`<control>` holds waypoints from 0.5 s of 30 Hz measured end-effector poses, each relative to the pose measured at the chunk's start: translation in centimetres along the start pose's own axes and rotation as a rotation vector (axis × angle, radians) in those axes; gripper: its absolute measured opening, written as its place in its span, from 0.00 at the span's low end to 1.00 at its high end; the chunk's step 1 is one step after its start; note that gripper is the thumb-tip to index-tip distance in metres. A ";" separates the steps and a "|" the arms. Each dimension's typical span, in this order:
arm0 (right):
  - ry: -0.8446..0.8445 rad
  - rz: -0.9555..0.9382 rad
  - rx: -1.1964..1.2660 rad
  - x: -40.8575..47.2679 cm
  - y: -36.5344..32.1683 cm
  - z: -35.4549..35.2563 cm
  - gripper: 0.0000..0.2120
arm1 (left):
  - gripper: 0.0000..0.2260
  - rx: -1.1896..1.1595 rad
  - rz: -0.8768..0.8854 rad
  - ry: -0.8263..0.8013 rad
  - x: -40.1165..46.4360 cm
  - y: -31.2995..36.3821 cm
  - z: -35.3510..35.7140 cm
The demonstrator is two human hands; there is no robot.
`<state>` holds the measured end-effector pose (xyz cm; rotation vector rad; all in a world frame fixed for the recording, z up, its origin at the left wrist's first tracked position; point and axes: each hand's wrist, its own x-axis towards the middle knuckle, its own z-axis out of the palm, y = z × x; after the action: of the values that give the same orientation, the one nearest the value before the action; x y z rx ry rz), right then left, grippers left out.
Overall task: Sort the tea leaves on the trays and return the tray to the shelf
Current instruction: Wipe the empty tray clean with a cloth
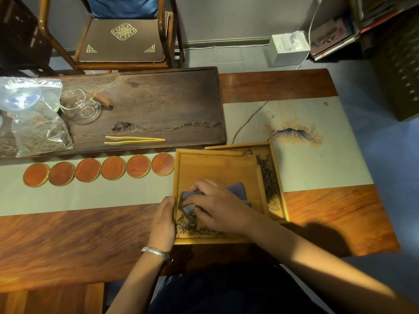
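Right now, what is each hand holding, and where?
Right hand grips the blue cloth at its bunched left part. Left hand holds nothing, resting against the tray's left rim.

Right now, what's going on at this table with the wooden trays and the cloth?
A person is working over a light wooden tray stacked on a second wooden tray. The right hand grips a grey-blue cloth against the top tray's floor, beside a pile of dark loose tea leaves in its near corner. The left hand rests flat against the tray's left rim. More leaves lie in the lower tray.
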<state>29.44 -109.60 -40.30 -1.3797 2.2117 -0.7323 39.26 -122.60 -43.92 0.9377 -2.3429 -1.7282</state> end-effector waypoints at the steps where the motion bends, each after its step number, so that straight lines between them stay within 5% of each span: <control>1: 0.010 -0.010 -0.021 0.3 -0.1 0.0 0.09 | 0.17 0.019 0.027 -0.007 0.0 0.4 0.0; 15: -0.170 -0.180 0.010 0.5 -1.1 -0.2 0.10 | 0.16 -0.257 -0.149 0.039 0.6 0.6 0.2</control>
<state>29.88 -110.46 -39.47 -1.5894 1.9701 -0.6583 38.45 -122.62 -43.60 1.1102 -2.0086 -1.9863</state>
